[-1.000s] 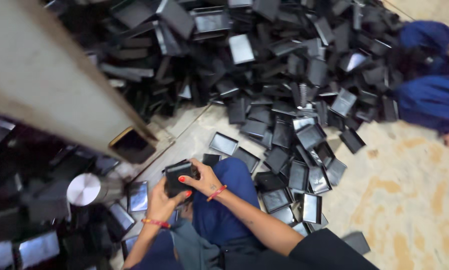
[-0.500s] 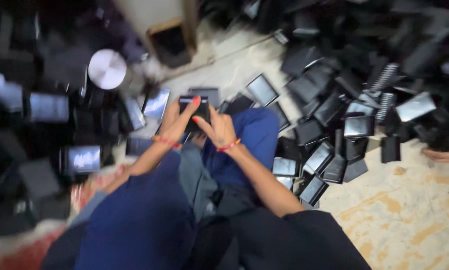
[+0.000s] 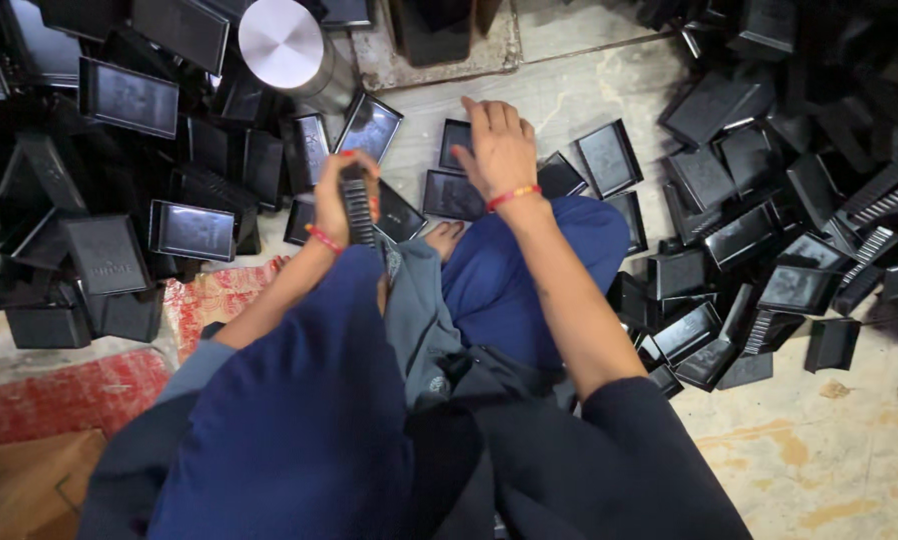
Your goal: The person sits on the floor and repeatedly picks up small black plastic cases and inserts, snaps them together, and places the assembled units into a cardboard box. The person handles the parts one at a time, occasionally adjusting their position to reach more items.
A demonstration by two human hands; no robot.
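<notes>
Left hand (image 3: 337, 205) fingers (image 3: 331, 172) were clamped around a ribbed black plastic piece (image 3: 357, 208), held edge-on, long axis pointing away from the body. Right hand (image 3: 499, 150) fingers lay flat, close together, on a shallow black tray (image 3: 457, 135) on the floor (image 3: 569, 95). Tray heaps (image 3: 789, 200) crowded both sides, leaving a narrow bare strip ahead. A round metal can (image 3: 281, 42) stood beyond.

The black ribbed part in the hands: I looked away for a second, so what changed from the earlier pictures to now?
Both hands held the black ribbed part together before. Now the right hand has let go and reached forward onto a black tray on the floor. The left hand still grips the part, now upright. The trays and the metal cylinder lie as they did.
</notes>
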